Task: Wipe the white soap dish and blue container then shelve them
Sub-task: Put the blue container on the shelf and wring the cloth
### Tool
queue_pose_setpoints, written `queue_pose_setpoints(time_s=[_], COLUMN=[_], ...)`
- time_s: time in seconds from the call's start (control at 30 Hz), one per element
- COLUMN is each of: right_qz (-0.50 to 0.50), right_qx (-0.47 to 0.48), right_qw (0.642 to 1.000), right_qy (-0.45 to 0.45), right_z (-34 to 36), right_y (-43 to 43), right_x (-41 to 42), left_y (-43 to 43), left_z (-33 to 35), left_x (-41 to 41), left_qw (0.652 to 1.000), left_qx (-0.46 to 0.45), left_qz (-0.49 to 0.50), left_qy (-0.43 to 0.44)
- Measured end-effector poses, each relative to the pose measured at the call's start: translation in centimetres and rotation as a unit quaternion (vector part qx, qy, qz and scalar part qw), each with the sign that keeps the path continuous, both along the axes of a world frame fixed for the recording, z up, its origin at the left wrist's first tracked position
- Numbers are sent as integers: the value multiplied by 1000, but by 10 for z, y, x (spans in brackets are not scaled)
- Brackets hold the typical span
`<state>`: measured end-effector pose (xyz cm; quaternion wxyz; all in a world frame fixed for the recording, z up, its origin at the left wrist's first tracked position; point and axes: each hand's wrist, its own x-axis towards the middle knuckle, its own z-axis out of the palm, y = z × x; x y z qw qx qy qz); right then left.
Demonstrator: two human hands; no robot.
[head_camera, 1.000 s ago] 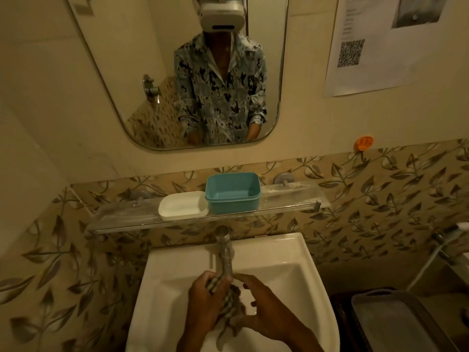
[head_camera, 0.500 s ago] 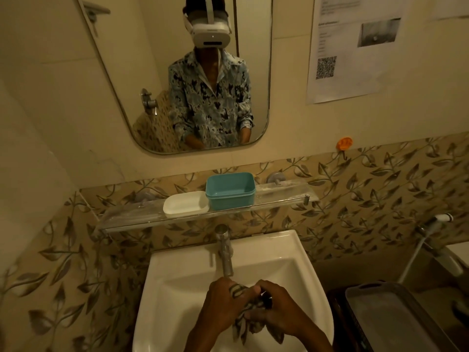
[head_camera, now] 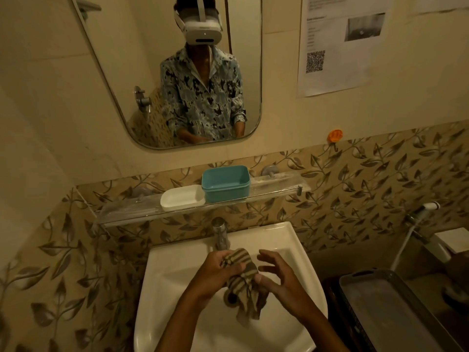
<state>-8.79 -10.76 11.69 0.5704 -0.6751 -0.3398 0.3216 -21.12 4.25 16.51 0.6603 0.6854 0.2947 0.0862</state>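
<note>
The white soap dish [head_camera: 181, 197] and the blue container [head_camera: 225, 183] stand side by side on the clear wall shelf [head_camera: 127, 213] above the sink, the dish on the left and touching the container. Over the sink basin, my left hand [head_camera: 215, 271] grips a striped cloth [head_camera: 242, 278] bunched in its fingers. My right hand [head_camera: 275, 274] is beside the cloth with fingers spread; its thumb touches the cloth's lower part. Both hands are well below the shelf.
A white sink [head_camera: 177, 283] with a metal tap [head_camera: 221, 233] lies under the shelf. A mirror [head_camera: 177, 72] hangs above. A dark bin with a grey lid [head_camera: 388, 308] stands at the right, with a spray hose [head_camera: 416, 219] on the wall.
The view has tilted up and moved closer. My right hand has opened its fingers off the cloth, which now hangs mostly from my left hand. The dish and container have not moved.
</note>
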Motion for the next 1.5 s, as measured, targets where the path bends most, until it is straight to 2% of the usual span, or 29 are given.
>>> queue_pose_setpoints(time_s=[0.17, 0.3, 0.4, 0.5, 0.57, 0.63, 0.8, 1.0, 1.1, 1.17, 1.27, 1.37, 1.5], right_qz=[91, 89, 81, 95, 106, 111, 93, 115, 107, 61, -76, -146, -165], right_qx=[20, 42, 19, -30, -55, -56, -4, -44, -24, 4, 64, 120, 133], right_qw=[995, 995, 996, 994, 990, 990, 996, 991, 983, 980, 961, 940, 948], right_qy=[-42, -15, 14, -34, -69, -62, 9, 54, 144, 189, 257, 284, 236], right_z=[22, 19, 10, 0, -5, -9, 0, 5, -3, -6, -13, -7, 17], right_y=[3, 1, -4, 1, 8, 14, 20, 26, 24, 21, 18, 9, 6], right_x=[0, 8, 14, 13, 10, 7, -2, -3, 3, 6, 18, 37, 51], left_y=[3, 11, 14, 17, 18, 19, 21, 17, 21, 23, 28, 32, 25], left_z=[12, 19, 30, 41, 46, 49, 50, 46, 41, 38, 32, 18, -8], left_x=[4, 2, -1, -6, -6, -5, -2, 4, 5, 3, -1, -7, -5], left_qw=[993, 990, 967, 936, 926, 919, 905, 892, 894, 895, 897, 915, 959], left_qx=[-107, -119, -212, -302, -324, -336, -355, -378, -373, -368, -362, -331, -215], left_qz=[6, 50, 95, 97, 93, 101, 129, 131, 137, 140, 146, 164, 185], left_qy=[-41, -54, -108, -154, -171, -182, -196, -209, -208, -210, -206, -161, -20])
